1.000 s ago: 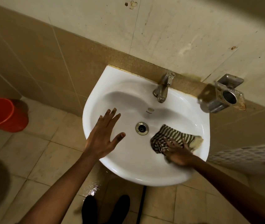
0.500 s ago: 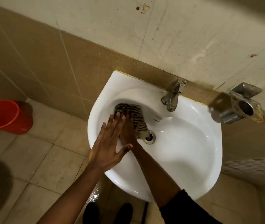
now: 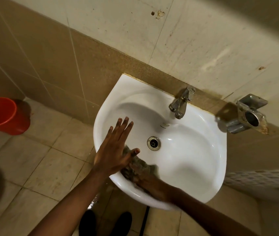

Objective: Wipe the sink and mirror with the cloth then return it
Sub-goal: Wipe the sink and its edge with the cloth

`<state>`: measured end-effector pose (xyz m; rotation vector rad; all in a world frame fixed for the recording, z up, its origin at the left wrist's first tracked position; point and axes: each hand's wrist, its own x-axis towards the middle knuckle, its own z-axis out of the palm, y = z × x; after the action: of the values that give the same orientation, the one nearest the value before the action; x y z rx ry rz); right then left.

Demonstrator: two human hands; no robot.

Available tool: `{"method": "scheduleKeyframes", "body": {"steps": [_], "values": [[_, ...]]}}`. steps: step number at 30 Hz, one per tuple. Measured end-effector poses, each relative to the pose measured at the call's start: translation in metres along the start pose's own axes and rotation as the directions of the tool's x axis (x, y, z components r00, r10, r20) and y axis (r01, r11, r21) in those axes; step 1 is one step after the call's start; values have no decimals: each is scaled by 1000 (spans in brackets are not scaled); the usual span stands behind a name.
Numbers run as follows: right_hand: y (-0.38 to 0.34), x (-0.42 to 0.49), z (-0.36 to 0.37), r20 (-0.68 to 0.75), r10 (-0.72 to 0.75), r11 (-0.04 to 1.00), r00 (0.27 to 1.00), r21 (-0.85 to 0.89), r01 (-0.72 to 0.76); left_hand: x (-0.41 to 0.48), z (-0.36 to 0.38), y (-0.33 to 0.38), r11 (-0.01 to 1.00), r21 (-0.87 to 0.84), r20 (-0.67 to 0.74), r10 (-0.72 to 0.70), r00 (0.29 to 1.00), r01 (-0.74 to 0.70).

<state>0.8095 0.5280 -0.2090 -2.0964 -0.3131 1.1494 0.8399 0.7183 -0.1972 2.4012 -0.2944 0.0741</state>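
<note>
A white wall-hung sink [image 3: 203, 150] fills the middle of the view, with a metal drain [image 3: 154, 143] and a steel tap [image 3: 181, 103] at its back. My right hand [image 3: 154, 184] presses the striped cloth [image 3: 138, 166] against the near-left inner wall of the basin; both are motion-blurred. My left hand [image 3: 115, 149] lies flat on the sink's left rim, fingers spread, its thumb over part of the cloth. No mirror is in view.
A red bucket [image 3: 2, 114] stands on the tiled floor at the left. A rusty metal holder [image 3: 247, 116] juts from the wall to the right of the sink. My dark shoes [image 3: 104, 223] are below the basin, beside a wet patch of floor.
My right hand swept the cloth from the basin's right side to its back-left, then down to the near-left wall. My left hand stayed on the left rim. The camera shifted slightly.
</note>
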Motion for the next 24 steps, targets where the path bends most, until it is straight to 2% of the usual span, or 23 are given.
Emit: {"method": "scheduleKeyframes", "body": {"steps": [1,2,3,4,5,6,7,9,10,11,13,15,17,20,21,23,24], "values": [[20,-24,-18,7,3,982,1000,-190,-1,-1,0,0,1000,10,0,-4,1000,4],[42,-46,-36,22,71,926,997,-372,-58,-2,0,0,1000,17,7,-12,1000,12],[60,-58,-64,-17,102,775,995,-626,-90,-1,0,0,1000,23,4,-17,1000,17],[74,-67,-92,-50,240,677,970,-707,-204,-1,1,-1,999,25,0,-22,1000,22],[99,-58,-117,-144,214,544,966,-804,-241,0,1,-1,999,26,-6,-23,1000,24],[110,-46,-139,-188,126,394,974,-891,-223,1,1,-1,999,31,-8,-19,1000,19],[117,-30,-159,-166,37,251,985,-953,-170,1,2,-1,999,30,-4,-16,1000,16],[110,3,-179,-112,31,-4,993,-994,-112,0,3,-2,1000,20,-8,-22,1000,22],[105,24,-176,-54,39,-55,998,-997,-52,0,4,-2,1000,17,-9,-25,1000,25],[81,42,-170,-10,47,-57,999,-998,-8,-1,5,-3,1000,14,-10,-27,1000,27],[49,80,-153,-6,-168,15,986,-1000,-3,0,7,-4,999,19,-15,-33,999,33],[22,107,-131,-51,-346,79,937,-997,-25,1,6,-4,998,35,-12,-43,999,43],[7,110,-123,-63,-342,109,938,-994,-27,1,6,-3,997,47,-7,-54,999,54],[29,88,-130,-79,-291,64,954,-996,-63,-1,6,-3,998,45,-9,-52,999,53],[49,74,-132,-90,-263,104,961,-992,-64,-1,7,-4,997,48,-9,-53,999,54],[80,39,-136,-152,-228,328,962,-942,-71,-1,8,-4,997,63,-11,-53,999,54],[93,25,-138,-199,-183,402,963,-909,-111,0,7,-4,996,67,-15,-55,998,56]]}}
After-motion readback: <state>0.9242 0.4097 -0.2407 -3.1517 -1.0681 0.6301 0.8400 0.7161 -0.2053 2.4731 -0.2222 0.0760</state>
